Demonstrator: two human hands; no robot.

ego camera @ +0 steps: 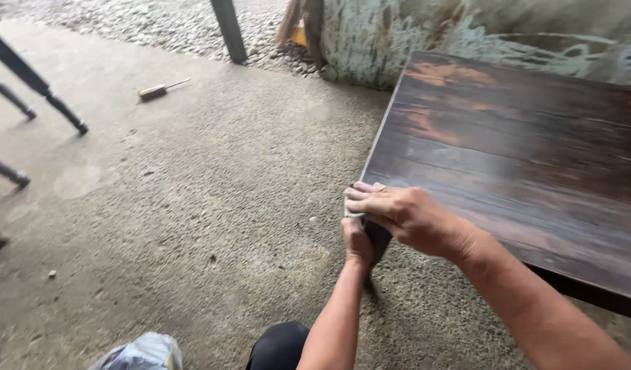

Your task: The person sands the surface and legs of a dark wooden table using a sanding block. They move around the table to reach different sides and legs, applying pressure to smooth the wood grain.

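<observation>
Fingers (362, 195) of the right hand (404, 216) lie flat and pressed together over the near left corner of the dark wooden bench (521, 157), clamped down on a small pale pad (348, 209), perhaps sandpaper, of which only a sliver shows at the fingertips. Just below, the left hand (356, 241) is curled around the same corner from underneath, touching the bench's edge and the right hand; whether it grips the pad too or only the wood I cannot tell. The pad sits right at that corner, near the middle of the frame, squeezed between hand and wood.

The bench top fills the right half of the frame, its stain worn to orange patches toward the upper right. Bare concrete floor (192, 205) takes up the left half, with a small wooden-handled tool (161, 89) lying in the upper left, dark turned furniture legs (34, 85) at the far left edge, and gravel (158, 24) along the top. A crumpled plastic bag (143, 353) sits at the bottom left.

The risk, as I judge it, is at the corner itself: both hands crowd a sharp edge, so a slip of the pad could drag fingertips or knuckles across the wood. Heavy pressure on one spot could also cut through the stain unevenly or round the corner off.
</observation>
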